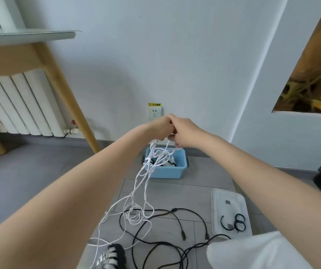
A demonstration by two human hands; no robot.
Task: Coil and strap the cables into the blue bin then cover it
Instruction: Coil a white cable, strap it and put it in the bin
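white cable point(146, 183) gripped high by left hand point(160, 128) and right hand point(183, 133), above blue bin point(165, 170). tail tangled with black cables point(165, 243) on floor; snag likely if pulled.

A white cable point(146, 183) hangs over grey floor tiles point(175, 193), beside black cables point(165, 243). The bin point(165, 169) is light blue; the lid point(231, 208) is translucent white, carrying black straps point(233, 223). A yellow label point(155, 104) tops the white socket point(155, 113).

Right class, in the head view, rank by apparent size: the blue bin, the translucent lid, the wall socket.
Largest to smallest:
1. translucent lid, though nearer the camera
2. blue bin
3. wall socket
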